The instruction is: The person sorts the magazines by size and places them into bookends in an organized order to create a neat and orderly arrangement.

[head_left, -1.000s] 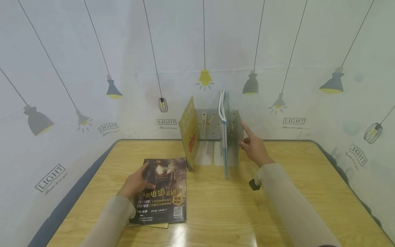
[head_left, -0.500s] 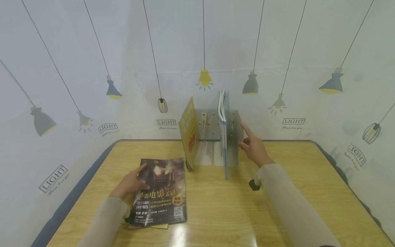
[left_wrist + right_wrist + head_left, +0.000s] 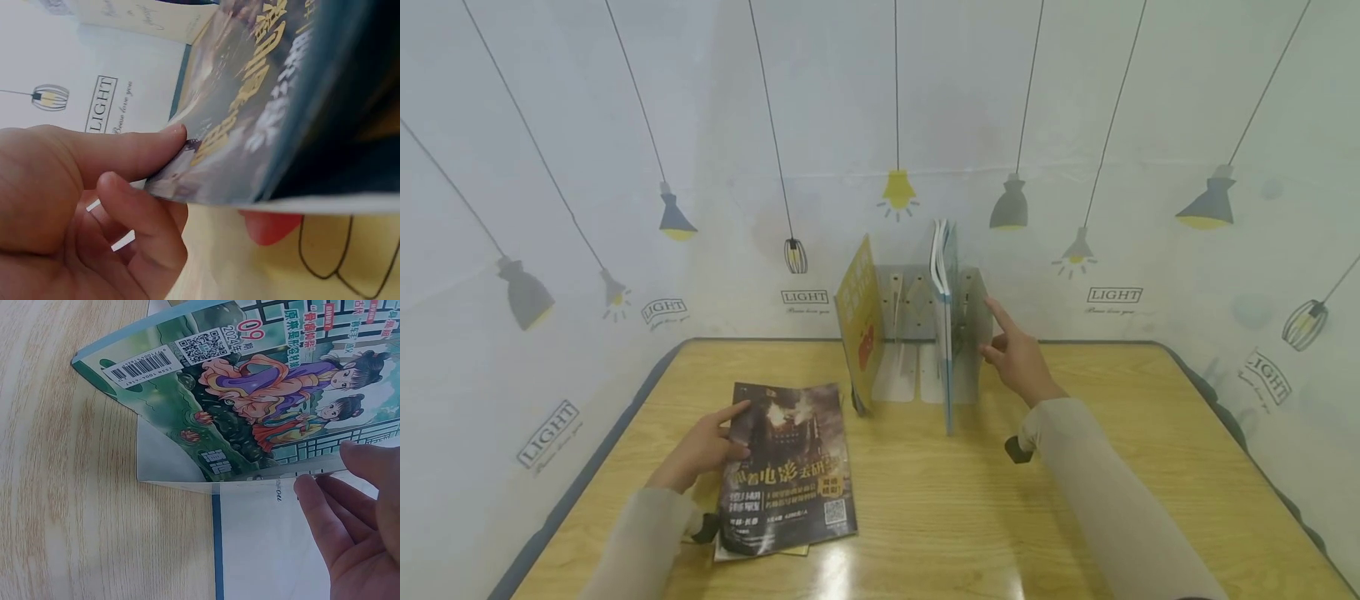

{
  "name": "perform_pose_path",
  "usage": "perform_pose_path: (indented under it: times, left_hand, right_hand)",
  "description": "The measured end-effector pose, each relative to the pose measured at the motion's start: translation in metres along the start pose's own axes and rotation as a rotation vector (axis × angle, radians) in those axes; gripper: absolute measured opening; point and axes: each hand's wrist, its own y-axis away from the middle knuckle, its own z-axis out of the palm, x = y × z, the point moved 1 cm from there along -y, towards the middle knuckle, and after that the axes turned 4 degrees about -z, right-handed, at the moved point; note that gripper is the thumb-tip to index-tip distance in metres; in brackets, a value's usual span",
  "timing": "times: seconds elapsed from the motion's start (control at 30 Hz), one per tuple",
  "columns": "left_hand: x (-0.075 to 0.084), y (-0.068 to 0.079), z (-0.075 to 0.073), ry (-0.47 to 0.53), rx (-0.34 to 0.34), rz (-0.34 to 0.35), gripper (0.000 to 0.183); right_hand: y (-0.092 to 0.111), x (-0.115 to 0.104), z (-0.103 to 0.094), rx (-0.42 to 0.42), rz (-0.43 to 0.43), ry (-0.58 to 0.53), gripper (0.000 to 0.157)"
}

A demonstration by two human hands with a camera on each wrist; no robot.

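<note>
My left hand [image 3: 700,450] pinches the left edge of a dark magazine [image 3: 793,492] with gold lettering. In the left wrist view, the thumb lies on its cover, the curled index finger beneath, and the magazine's sheet bends upward. Under it lies a yellow-covered book [image 3: 337,250], mostly hidden. At the back stands a pale metal expandable bookend [image 3: 895,383]. My right hand [image 3: 1021,362] holds the edge of its right side panel between thumb and fingers. Inside it, a yellow book [image 3: 861,325] leans at the left and a magazine with illustrated figures [image 3: 269,394] stands upright at the right.
The wood-grain table [image 3: 940,517] ends at a dark blue edge against a white wall sheet [image 3: 737,125] printed with hanging lamps. The bookend stands close to that back edge.
My left hand has moved left and slightly toward me, drawing the dark magazine along and turning it a little. The right hand stays at the bookend's panel.
</note>
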Motion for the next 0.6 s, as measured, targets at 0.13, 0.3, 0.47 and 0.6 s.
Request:
perform_pose_path:
  times: [0.13,0.3,0.47,0.6]
  left_hand:
    - [0.005,0.004,-0.002,0.021,-0.007,-0.008,0.087]
    - [0.009,0.008,-0.004,0.019,-0.009,0.015,0.086]
    - [0.016,0.013,-0.006,0.002,0.013,0.033,0.084]
    - [0.021,0.019,-0.007,-0.017,0.032,0.045,0.082]
  right_hand:
    - [0.000,0.000,0.000,0.003,-0.010,0.004,0.082]
    - [0.000,0.001,0.000,0.014,-0.020,0.007,0.081]
    - [0.000,0.001,0.000,0.012,-0.013,0.004,0.081]
    - [0.001,0.000,-0.001,0.008,0.001,-0.010,0.081]
